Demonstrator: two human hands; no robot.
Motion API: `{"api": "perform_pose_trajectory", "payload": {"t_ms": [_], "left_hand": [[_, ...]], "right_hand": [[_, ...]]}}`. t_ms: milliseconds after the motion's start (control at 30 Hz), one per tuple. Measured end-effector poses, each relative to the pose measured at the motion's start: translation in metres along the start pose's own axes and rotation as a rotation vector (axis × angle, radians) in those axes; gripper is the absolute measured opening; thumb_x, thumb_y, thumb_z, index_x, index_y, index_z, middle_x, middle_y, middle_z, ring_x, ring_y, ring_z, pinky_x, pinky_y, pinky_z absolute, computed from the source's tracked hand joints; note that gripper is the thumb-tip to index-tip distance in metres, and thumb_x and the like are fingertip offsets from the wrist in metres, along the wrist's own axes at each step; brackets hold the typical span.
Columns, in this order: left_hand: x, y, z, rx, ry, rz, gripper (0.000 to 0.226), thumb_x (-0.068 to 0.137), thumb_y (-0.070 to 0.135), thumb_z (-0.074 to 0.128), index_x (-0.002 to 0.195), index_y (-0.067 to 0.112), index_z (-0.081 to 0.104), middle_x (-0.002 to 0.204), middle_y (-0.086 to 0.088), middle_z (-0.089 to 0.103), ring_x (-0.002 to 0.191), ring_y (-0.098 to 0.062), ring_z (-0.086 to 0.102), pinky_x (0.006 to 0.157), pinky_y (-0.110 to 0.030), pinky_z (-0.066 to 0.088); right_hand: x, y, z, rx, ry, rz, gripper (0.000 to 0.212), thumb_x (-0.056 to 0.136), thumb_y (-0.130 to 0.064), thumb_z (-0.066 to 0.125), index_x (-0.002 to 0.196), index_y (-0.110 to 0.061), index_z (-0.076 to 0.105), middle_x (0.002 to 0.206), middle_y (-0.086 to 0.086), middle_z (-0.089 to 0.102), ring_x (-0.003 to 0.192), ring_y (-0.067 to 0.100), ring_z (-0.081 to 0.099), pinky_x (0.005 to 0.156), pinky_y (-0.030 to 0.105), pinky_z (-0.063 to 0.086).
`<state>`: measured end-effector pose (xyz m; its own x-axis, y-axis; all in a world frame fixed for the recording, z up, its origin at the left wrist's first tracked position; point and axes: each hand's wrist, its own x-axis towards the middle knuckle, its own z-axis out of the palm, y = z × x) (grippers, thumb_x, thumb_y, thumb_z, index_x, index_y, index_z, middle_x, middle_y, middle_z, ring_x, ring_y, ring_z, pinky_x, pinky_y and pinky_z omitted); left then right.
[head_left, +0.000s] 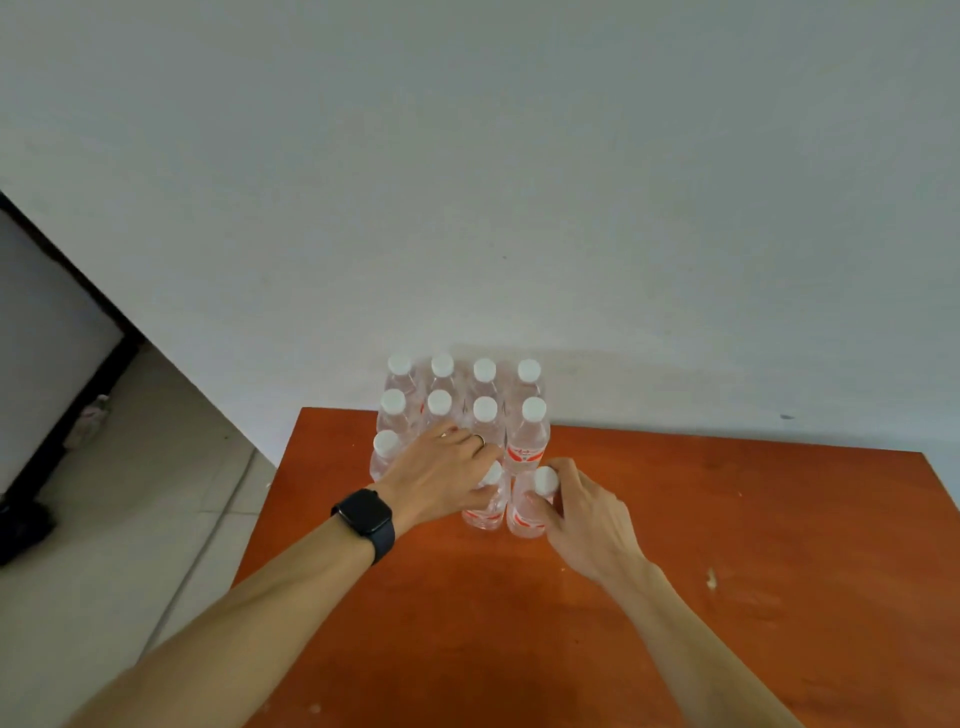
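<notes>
While the bottle block (441, 395) stands at the far edge of the table (727, 571), left grip (441, 467) clasps the front-left bottle (485, 512) and right grip (582, 514) clasps the front-right bottle (524, 514) just beside it.

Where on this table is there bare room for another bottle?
Free: the orange table right of the right hand, out to its right edge, and the near middle strip. Crowded: the far-left corner, where the bottles stand packed.

An orange table (727, 545) stands against a white wall (519, 156), over pale tiles (156, 493).
</notes>
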<state>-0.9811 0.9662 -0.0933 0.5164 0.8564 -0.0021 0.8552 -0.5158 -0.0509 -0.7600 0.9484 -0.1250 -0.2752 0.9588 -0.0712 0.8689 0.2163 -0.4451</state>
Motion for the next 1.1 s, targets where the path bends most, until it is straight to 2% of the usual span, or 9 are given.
{"api": "perform_pose_trajectory", "payload": {"t_ms": [200, 333, 400, 500, 600, 667, 733, 833, 1100], "left_hand": [[0.012, -0.009, 0.016, 0.013, 0.004, -0.022, 0.045, 0.101, 0.049, 0.046, 0.129, 0.016, 0.055, 0.101, 0.000, 0.066, 0.095, -0.021, 0.058, 0.097, -0.035, 0.039], [0.017, -0.010, 0.031, 0.001, 0.034, -0.089, 0.045, 0.098, 0.051, 0.047, 0.127, 0.018, 0.059, 0.103, 0.002, 0.069, 0.097, -0.019, 0.062, 0.095, -0.034, 0.043], [0.018, -0.010, 0.034, -0.034, 0.035, -0.103, 0.044, 0.098, 0.050, 0.044, 0.127, 0.020, 0.057, 0.106, 0.003, 0.068, 0.099, -0.019, 0.061, 0.096, -0.034, 0.040], [0.017, -0.011, 0.037, -0.042, 0.042, -0.103, 0.054, 0.094, 0.060, 0.047, 0.132, 0.021, 0.054, 0.111, 0.003, 0.068, 0.105, -0.020, 0.061, 0.101, -0.037, 0.040], [0.016, -0.012, 0.046, 0.038, 0.022, -0.102, 0.076, 0.081, 0.069, 0.062, 0.138, 0.019, 0.051, 0.105, 0.002, 0.069, 0.103, -0.021, 0.063, 0.100, -0.041, 0.043], [0.019, -0.013, 0.050, 0.073, 0.023, -0.084, 0.081, 0.073, 0.068, 0.074, 0.132, 0.017, 0.055, 0.100, 0.002, 0.070, 0.095, -0.021, 0.065, 0.093, -0.040, 0.047], [0.022, -0.016, 0.050, 0.093, 0.023, -0.070, 0.078, 0.070, 0.065, 0.079, 0.126, 0.015, 0.057, 0.100, 0.001, 0.069, 0.091, -0.021, 0.065, 0.088, -0.040, 0.049], [0.024, -0.019, 0.047, 0.068, 0.018, -0.088, 0.070, 0.075, 0.064, 0.075, 0.122, 0.016, 0.059, 0.101, 0.001, 0.069, 0.091, -0.021, 0.065, 0.087, -0.040, 0.049], [0.028, -0.012, 0.043, 0.030, -0.052, -0.116, 0.071, 0.077, 0.059, 0.076, 0.127, 0.014, 0.054, 0.104, -0.002, 0.067, 0.092, -0.023, 0.065, 0.085, -0.039, 0.050]], "right_hand": [[0.025, 0.004, 0.012, 0.057, 0.024, -0.005, 0.036, 0.099, -0.050, 0.048, 0.122, -0.024, 0.046, 0.102, -0.015, 0.060, 0.070, 0.007, 0.055, 0.052, 0.015, 0.033], [0.028, 0.012, 0.020, 0.138, 0.078, 0.037, 0.038, 0.097, -0.052, 0.051, 0.127, -0.028, 0.046, 0.105, -0.017, 0.060, 0.073, 0.004, 0.058, 0.053, 0.012, 0.037], [0.027, 0.017, 0.026, 0.174, 0.093, 0.040, 0.047, 0.095, -0.057, 0.052, 0.132, -0.030, 0.043, 0.111, -0.017, 0.060, 0.077, 0.003, 0.060, 0.056, 0.015, 0.046], [0.021, 0.026, 0.040, 0.272, 0.091, 0.149, 0.073, 0.083, -0.071, 0.059, 0.139, -0.030, 0.038, 0.124, -0.014, 0.053, 0.091, 0.003, 0.060, 0.068, 0.025, 0.057], [0.018, 0.030, 0.054, 0.404, -0.005, 0.258, 0.103, 0.071, -0.078, 0.067, 0.150, -0.029, 0.023, 0.145, -0.006, 0.039, 0.111, 0.011, 0.059, 0.084, 0.031, 0.058], [0.023, 0.030, 0.061, 0.433, -0.083, 0.268, 0.111, 0.068, -0.077, 0.069, 0.153, -0.032, 0.015, 0.154, -0.004, 0.032, 0.126, 0.017, 0.054, 0.098, 0.041, 0.053], [0.029, 0.030, 0.068, 0.436, -0.112, 0.257, 0.103, 0.072, -0.071, 0.071, 0.152, -0.034, 0.017, 0.153, -0.005, 0.039, 0.128, 0.017, 0.053, 0.102, 0.041, 0.050], [0.034, 0.031, 0.072, 0.453, -0.118, 0.244, 0.090, 0.081, -0.059, 0.072, 0.151, -0.034, 0.022, 0.143, -0.007, 0.052, 0.117, 0.014, 0.060, 0.097, 0.035, 0.052], [0.033, 0.030, 0.076, 0.544, -0.115, 0.260, 0.088, 0.083, -0.052, 0.074, 0.152, -0.033, 0.023, 0.139, -0.011, 0.054, 0.118, 0.009, 0.058, 0.095, 0.025, 0.050]]}}
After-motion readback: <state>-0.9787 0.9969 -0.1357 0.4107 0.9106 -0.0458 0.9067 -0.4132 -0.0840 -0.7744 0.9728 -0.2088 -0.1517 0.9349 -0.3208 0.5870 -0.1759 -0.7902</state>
